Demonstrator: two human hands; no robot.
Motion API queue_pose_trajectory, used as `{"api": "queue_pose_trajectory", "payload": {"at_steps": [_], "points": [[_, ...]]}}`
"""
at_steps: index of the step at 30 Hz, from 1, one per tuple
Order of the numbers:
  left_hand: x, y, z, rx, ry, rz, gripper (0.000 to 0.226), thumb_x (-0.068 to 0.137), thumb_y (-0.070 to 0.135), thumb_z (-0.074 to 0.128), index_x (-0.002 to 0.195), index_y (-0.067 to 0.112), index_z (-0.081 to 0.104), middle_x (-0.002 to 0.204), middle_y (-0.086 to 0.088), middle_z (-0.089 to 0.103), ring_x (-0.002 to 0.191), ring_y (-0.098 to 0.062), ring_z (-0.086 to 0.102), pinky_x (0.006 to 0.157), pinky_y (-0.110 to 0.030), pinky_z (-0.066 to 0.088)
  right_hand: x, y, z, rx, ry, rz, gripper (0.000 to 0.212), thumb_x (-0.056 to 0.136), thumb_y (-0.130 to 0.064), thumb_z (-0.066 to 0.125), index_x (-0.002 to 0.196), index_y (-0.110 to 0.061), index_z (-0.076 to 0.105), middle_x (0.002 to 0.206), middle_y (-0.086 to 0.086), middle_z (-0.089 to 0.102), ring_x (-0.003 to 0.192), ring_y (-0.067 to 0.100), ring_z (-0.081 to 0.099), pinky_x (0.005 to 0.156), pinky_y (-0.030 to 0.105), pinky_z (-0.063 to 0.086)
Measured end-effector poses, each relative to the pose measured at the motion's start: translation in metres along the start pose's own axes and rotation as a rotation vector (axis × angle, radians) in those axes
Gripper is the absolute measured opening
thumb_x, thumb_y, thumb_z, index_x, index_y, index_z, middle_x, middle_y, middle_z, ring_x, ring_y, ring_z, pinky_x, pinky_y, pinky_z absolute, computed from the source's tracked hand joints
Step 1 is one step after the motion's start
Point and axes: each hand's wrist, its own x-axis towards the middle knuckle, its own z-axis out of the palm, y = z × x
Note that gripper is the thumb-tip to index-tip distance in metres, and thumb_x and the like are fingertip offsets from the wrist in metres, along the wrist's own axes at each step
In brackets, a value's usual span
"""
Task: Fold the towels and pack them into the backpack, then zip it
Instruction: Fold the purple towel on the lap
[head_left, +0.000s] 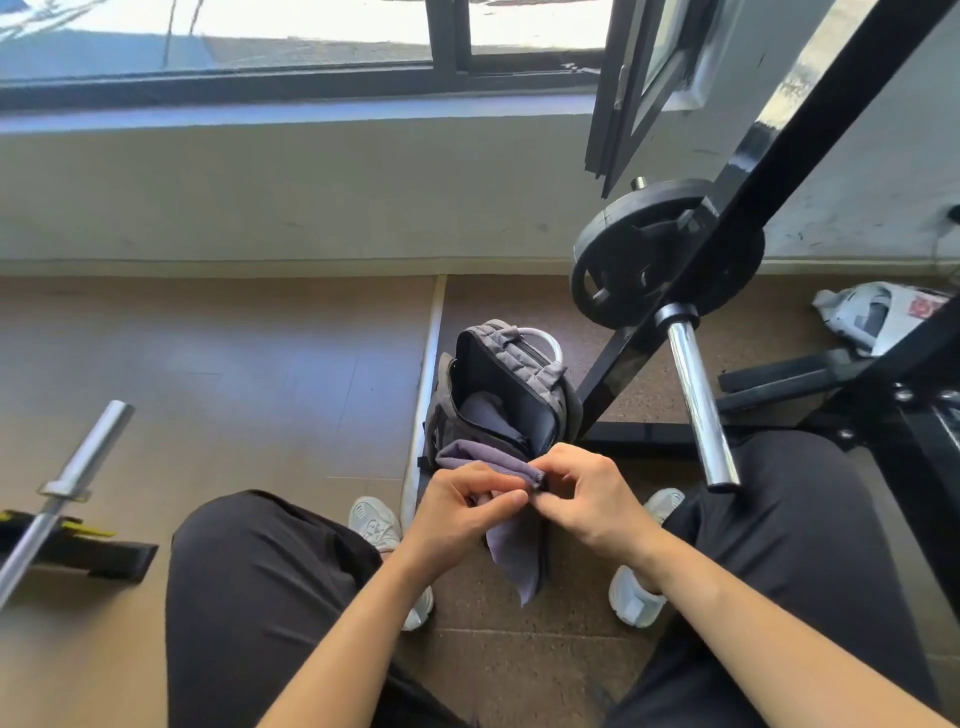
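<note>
One purple towel (511, 525) in hand — its long axis runs from the backpack's mouth down toward my seat, free end hanging between my shoes. My left hand (462, 512) and right hand (587, 496) both pinch its folded upper edge, fingertips nearly touching. Just beyond stands the grey backpack (498, 387), unzipped, mouth facing up at me, grey cloth already inside. Barbell sleeve (698, 400) to its right, weight plate (667, 252) behind.
</note>
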Motion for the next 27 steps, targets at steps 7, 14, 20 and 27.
{"api": "queue_pose_trajectory", "payload": {"at_steps": [7,14,20,27], "points": [[0.010,0.001,-0.028,0.126,0.287,-0.066,0.065,0.071,0.004,0.070,0.131,0.027,0.060,0.117,0.001,0.060,0.101,-0.011,0.058,0.076,-0.009,0.049,0.004,-0.006,-0.022,0.444,0.008,0.196,0.021,0.098,0.002,0.053,0.103,-0.005,0.072,0.095,0.015,0.072,0.090,0.015,0.067,0.084,0.030,0.055],[0.008,-0.010,-0.026,0.094,-0.104,-0.138,0.063,0.077,0.009,0.083,0.128,0.039,0.063,0.123,0.015,0.070,0.115,0.001,0.063,0.089,-0.011,0.048,0.007,0.001,-0.035,0.759,-0.005,0.243,0.026,0.094,-0.005,0.051,0.112,0.006,0.064,0.099,0.019,0.067,0.095,0.024,0.061,0.086,0.031,0.050],[0.006,0.006,-0.021,-0.122,0.060,-0.003,0.012,0.087,0.017,0.077,0.096,0.025,0.082,0.091,0.005,0.077,0.087,-0.007,0.068,0.078,-0.026,0.056,0.009,0.001,-0.041,0.605,0.154,0.246,0.023,0.102,-0.002,0.049,0.112,-0.006,0.070,0.096,0.006,0.073,0.088,0.007,0.067,0.078,0.016,0.053],[-0.001,0.019,-0.021,-0.119,-0.053,-0.075,0.029,0.085,0.039,0.068,0.112,0.034,0.075,0.109,0.002,0.076,0.107,-0.012,0.068,0.088,-0.026,0.055,0.009,0.000,-0.033,0.557,0.070,0.277,0.022,0.102,-0.008,0.054,0.118,-0.013,0.068,0.112,0.006,0.075,0.104,0.009,0.070,0.088,0.020,0.055]]}}
